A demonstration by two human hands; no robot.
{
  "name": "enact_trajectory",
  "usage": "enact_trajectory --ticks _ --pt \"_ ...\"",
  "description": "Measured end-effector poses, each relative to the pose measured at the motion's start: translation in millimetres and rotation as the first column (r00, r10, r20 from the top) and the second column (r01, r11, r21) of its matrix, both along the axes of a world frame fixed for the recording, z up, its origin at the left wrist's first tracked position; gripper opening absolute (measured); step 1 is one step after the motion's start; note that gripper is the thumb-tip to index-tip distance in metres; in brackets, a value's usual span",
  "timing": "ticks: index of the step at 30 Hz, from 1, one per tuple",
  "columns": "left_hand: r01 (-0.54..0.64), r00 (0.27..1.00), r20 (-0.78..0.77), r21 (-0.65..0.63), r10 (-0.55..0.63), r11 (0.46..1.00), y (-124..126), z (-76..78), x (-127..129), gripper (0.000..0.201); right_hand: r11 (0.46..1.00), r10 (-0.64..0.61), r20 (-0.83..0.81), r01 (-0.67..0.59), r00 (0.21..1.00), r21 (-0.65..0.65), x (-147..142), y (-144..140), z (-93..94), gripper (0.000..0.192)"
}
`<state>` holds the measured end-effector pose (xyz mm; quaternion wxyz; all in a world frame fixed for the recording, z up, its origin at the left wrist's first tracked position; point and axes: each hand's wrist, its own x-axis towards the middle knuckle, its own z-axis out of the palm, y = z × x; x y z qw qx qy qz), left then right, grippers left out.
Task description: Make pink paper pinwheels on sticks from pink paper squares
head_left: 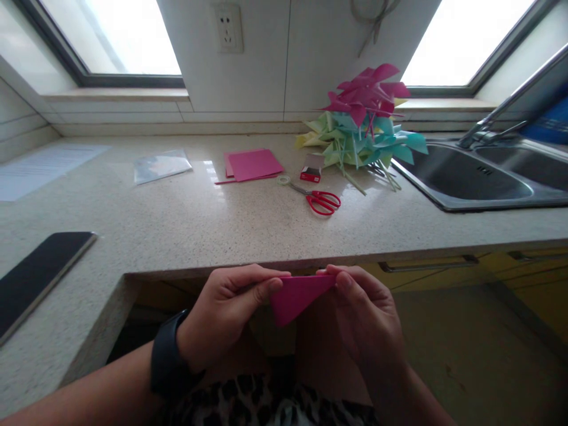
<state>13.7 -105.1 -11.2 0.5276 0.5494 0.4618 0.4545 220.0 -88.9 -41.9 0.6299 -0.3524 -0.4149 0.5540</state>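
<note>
Both hands pinch one pink folded paper triangle (296,297), held in the air just off the front edge of the worktop (186,219), above the lap. Left hand (222,313) has thumb and forefinger closed on its left corner, right hand (361,310) closed on the right corner; the point hangs down between them. Risks, as I judge it: the paper is unsupported, so a crease could wander or the layers slip out of register; uneven pull from the two pinches could tear or skew the fold; a dropped piece would go to the floor, not the counter. Surface: speckled stone worktop, glossy. Dark phone (38,278) near the left front edge, white sheet (44,168) at the far left, clear plastic bag (162,165) and stack of pink paper (252,164) toward the back. Red scissors (320,200), tape roll (284,180) and small red box (311,171) sit mid-back, beside a heap of paper pinwheels (364,121) next to the steel sink (479,177) at the right end. Room: tiled wall with socket (228,26), windows either side, strong backlight, yellow cabinets below.
</note>
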Motion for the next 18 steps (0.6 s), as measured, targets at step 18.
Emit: enact_trajectory --ticks 18 --pt "0.148 0.921 -0.389 0.36 0.004 0.921 -1.1 6.7 -5.1 0.021 0.778 -0.369 0.77 -0.281 0.52 0.562 11.2 4.3 24.8 0.016"
